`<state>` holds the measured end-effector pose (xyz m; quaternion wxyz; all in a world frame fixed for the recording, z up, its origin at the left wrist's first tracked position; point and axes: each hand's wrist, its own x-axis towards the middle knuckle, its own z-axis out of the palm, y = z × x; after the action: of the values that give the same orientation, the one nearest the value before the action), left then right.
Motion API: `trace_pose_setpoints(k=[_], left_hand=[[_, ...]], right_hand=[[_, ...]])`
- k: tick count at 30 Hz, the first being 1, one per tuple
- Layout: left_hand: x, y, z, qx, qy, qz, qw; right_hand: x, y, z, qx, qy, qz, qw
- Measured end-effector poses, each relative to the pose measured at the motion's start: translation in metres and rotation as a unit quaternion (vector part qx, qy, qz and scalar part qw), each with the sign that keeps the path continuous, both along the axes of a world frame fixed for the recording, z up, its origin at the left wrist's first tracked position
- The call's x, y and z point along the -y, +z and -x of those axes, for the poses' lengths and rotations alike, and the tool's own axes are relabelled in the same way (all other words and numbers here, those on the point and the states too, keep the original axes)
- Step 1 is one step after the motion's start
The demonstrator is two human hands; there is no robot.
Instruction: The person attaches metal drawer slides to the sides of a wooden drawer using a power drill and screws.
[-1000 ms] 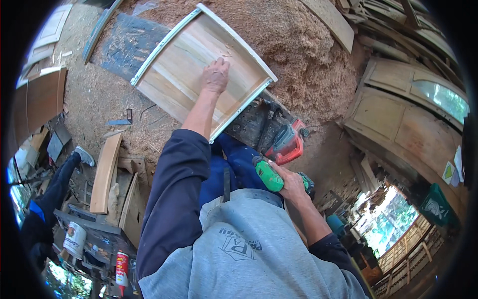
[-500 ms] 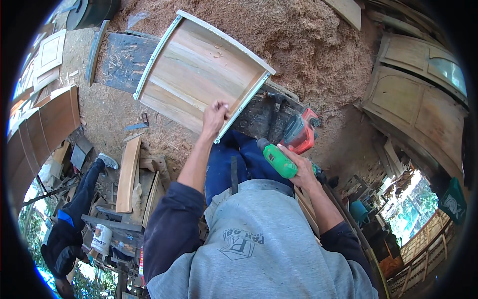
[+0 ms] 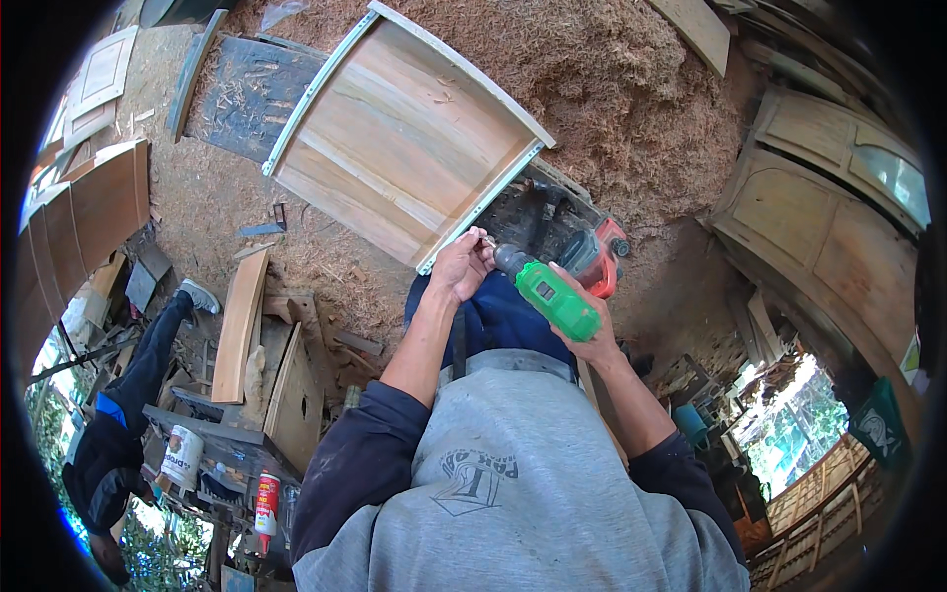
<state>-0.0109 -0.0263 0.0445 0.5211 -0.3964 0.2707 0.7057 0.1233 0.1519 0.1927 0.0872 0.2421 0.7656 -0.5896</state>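
My right hand (image 3: pixel 590 337) grips a green power drill (image 3: pixel 550 293), its dark chuck pointing up and left. The fingers of my left hand (image 3: pixel 461 263) are pinched at the drill's tip, just below the near edge of a wooden panel (image 3: pixel 395 138) with a pale frame. The panel lies flat in front of me over a dark machine. Whatever small piece my left fingers hold is too small to make out.
A red and black power tool (image 3: pixel 599 255) sits right of the drill. Sawdust (image 3: pixel 602 89) covers the ground beyond the panel. Curved wooden pieces (image 3: pixel 240 326) and a bench with glue bottles (image 3: pixel 265 503) lie left. Another person's leg (image 3: pixel 148 360) stands at far left. Wooden doors (image 3: pixel 819 217) lean at right.
My left hand has come off the panel's surface and drawn back to the drill's tip. The drill has risen toward the panel's near edge.
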Motion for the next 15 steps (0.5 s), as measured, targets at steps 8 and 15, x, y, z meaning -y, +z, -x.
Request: trace_pose_setpoints(k=[8, 15], left_hand=[[0.005, -0.012, -0.008, -0.043, -0.054, -0.007, 0.998], [-0.011, -0.03, -0.003, 0.029, -0.008, 0.05, 0.998]], right_hand=[[-0.005, -0.003, -0.001, 0.04, 0.044, -0.03, 0.998], [0.0, 0.004, 0.027, 0.042, 0.165, -0.229, 0.958]])
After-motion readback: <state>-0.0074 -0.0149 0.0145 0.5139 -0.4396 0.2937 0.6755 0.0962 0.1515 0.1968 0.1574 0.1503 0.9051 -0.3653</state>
